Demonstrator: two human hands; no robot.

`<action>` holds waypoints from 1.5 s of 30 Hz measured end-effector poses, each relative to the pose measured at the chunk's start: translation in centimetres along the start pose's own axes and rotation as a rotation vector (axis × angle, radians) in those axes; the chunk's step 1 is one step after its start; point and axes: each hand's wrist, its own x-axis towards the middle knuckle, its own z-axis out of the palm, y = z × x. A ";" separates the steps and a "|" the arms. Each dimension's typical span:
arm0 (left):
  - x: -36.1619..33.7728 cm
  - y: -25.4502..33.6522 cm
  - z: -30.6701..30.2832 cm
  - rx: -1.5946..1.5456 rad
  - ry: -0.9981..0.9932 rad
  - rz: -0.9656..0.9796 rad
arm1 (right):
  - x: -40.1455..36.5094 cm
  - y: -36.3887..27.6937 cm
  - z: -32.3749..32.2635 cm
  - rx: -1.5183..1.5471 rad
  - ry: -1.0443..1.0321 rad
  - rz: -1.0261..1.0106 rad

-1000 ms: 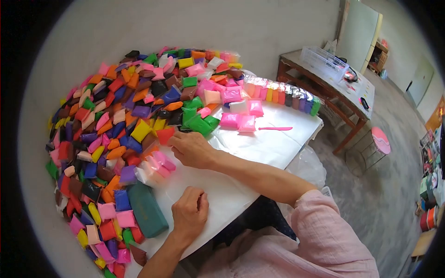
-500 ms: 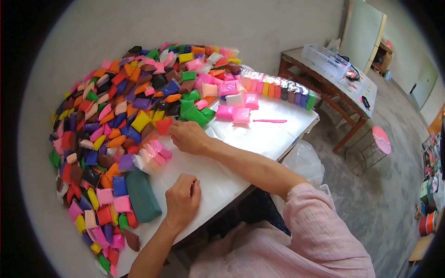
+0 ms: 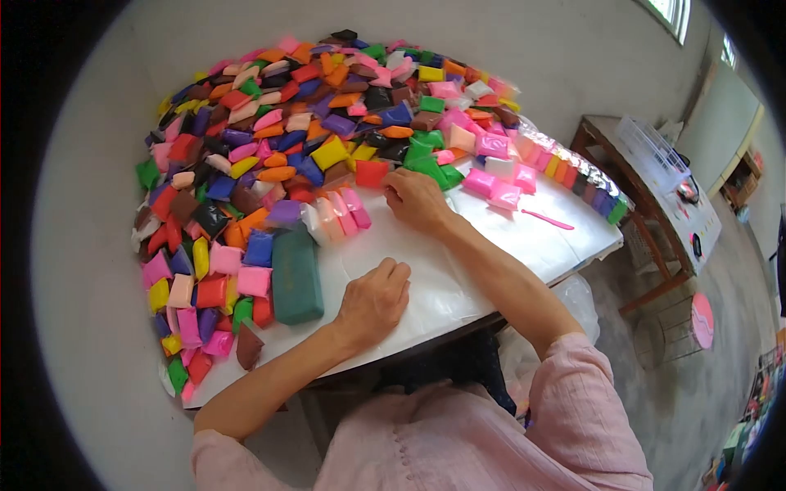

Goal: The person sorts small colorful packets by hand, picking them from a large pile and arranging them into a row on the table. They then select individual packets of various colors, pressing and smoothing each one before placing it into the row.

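My right hand (image 3: 415,196) reaches over the white table covering with its fingers curled, beside a red packet (image 3: 372,173) at the edge of a large pile of coloured packets. Whether its fingertips hold anything is hidden. Nearer to me, my left hand (image 3: 374,301) rests on the table with its fingers curled in and nothing visible in them. A group of pink, peach and white packets (image 3: 336,214) lies between the hands and the pile. Left of my left hand lies a dark green block-shaped case (image 3: 296,276).
A pink plastic knife (image 3: 547,219) lies right of several pink packets (image 3: 503,195). A clear-wrapped row of coloured packets (image 3: 571,174) runs along the table's far right. Beyond stand a wooden table with a clear basket (image 3: 652,155) and a pink-topped stool (image 3: 702,321).
The camera view has turned, so the table and pile appear shifted right and upward. My right hand remains beside the red packet, and my left hand is still curled on the table.
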 end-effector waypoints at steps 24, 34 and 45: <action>0.8 -0.8 1.1 -0.068 0.078 -0.069 | 6.0 -4.2 -0.7 -0.195 -0.119 0.021; 0.8 -0.7 0.7 -0.145 0.096 -0.077 | 12.9 -2.4 5.4 -0.132 -0.246 0.429; 0.8 -0.8 0.7 -0.239 0.208 -0.188 | 8.6 -1.1 -1.5 0.441 -0.043 0.337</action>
